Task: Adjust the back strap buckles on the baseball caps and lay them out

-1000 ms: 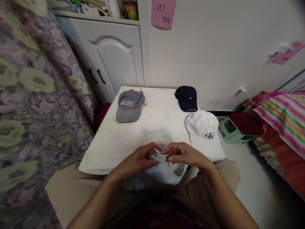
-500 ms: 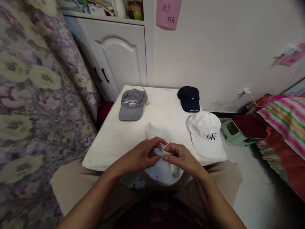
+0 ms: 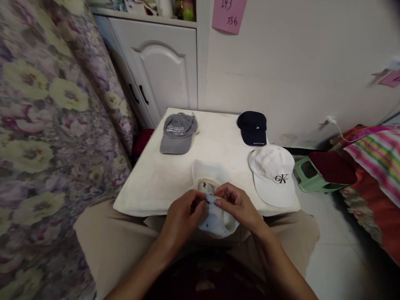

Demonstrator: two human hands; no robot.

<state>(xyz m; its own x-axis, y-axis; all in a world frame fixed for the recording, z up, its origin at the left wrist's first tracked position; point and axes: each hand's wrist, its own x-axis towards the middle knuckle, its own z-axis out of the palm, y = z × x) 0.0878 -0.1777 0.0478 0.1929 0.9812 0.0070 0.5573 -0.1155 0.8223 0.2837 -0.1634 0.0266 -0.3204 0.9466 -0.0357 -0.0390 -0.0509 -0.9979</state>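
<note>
A light blue baseball cap [image 3: 216, 220] is held between my two hands at the table's front edge, its pale brim lying toward the table. My left hand [image 3: 189, 208] pinches the cap's edge from the left, thumb against fingers. From the right, my right hand [image 3: 236, 204] grips the same edge close by. Part of the cap's inside shows with a small dark mark, and a round opening is at its right. Fingers cover some of the edge.
On the cream-covered table [image 3: 150, 179] lie a grey cap [image 3: 178, 133], a navy cap [image 3: 252, 128] and a white CK cap [image 3: 273, 175]. A floral curtain [image 3: 62, 166] hangs at the left. To the right stands a green stool [image 3: 325, 173] beside a bed.
My left hand has shifted slightly down and in along the cap's edge. More of the cap's inside shows. The whole view has moved slightly.
</note>
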